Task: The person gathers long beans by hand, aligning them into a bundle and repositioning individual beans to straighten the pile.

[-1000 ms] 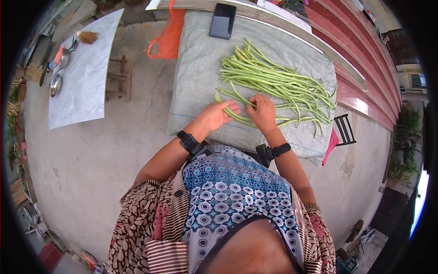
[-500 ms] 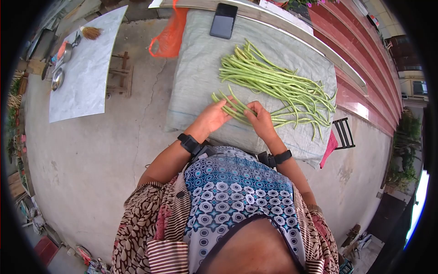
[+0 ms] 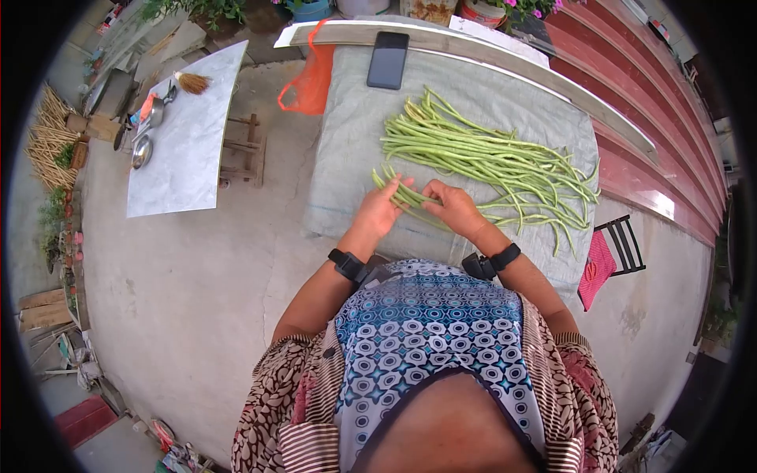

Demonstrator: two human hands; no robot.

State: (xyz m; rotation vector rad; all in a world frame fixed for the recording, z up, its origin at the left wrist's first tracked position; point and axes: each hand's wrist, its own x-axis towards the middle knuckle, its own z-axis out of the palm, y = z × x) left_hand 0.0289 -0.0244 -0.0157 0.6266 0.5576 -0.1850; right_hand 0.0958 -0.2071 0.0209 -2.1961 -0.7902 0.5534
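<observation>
A large heap of long green beans (image 3: 473, 150) lies across the cloth-covered table (image 3: 347, 150) in front of me. My left hand (image 3: 380, 208) is closed round the near ends of a few green beans (image 3: 408, 197) pulled to the heap's front. On the same beans, my right hand (image 3: 456, 208) pinches farther along, thumb and fingers together. Their tails run out past my right hand towards the heap's right end. Parts of the held beans are hidden behind my fingers.
A black phone (image 3: 388, 61) lies at the table's back, near a long board (image 3: 505, 61). An orange plastic bag (image 3: 311, 79) hangs at the back left. Left stands another table (image 3: 189, 134) with a small broom (image 3: 192, 83) and metal bowl (image 3: 142, 151). A folding stool (image 3: 623, 244) stands right.
The whole view has shifted, with the scene sliding right and slightly down. My hands stay on the beans, and my right hand's fingers now curl more closely over them.
</observation>
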